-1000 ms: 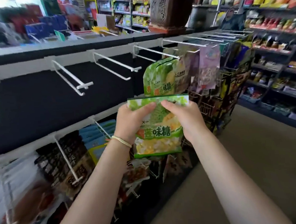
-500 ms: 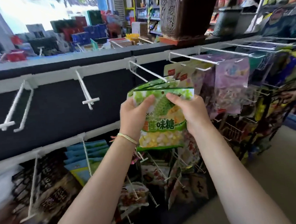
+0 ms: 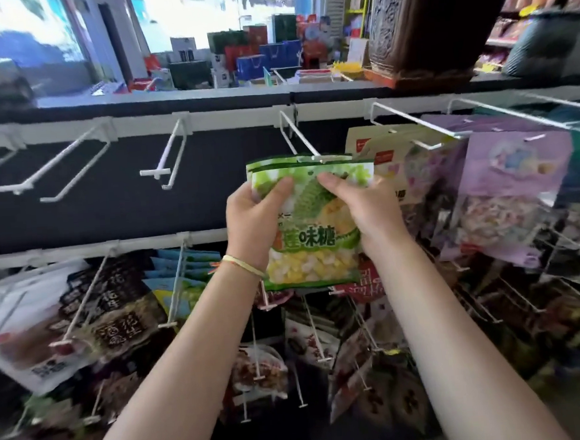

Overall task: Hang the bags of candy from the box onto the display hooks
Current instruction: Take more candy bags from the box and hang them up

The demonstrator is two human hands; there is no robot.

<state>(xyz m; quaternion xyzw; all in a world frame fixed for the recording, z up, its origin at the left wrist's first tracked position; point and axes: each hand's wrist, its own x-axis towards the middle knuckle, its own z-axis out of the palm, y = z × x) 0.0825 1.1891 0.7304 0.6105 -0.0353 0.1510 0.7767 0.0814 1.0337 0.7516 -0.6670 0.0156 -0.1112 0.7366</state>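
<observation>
A green candy bag (image 3: 314, 249) with yellow and white sweets printed on it is held up in front of the display. My left hand (image 3: 254, 222) grips its upper left part and my right hand (image 3: 363, 207) grips its upper right part, thumbs on the front. The bag's top edge sits at the tip of a white wire hook (image 3: 296, 140) on the upper rail. Another green bag (image 3: 277, 161) hangs just behind it on that hook. The box is not in view.
Bare white hooks (image 3: 171, 159) stand out from the upper rail to the left. Purple and beige bags (image 3: 512, 183) hang on hooks to the right. The lower rail carries dark, blue and white snack bags (image 3: 117, 321). A dark wooden stand (image 3: 419, 21) sits on top of the rack.
Both hands have lifted the green bag up and toward the hook, until its top edge reaches the hook's tip. My view has swung left and closer to the rack.
</observation>
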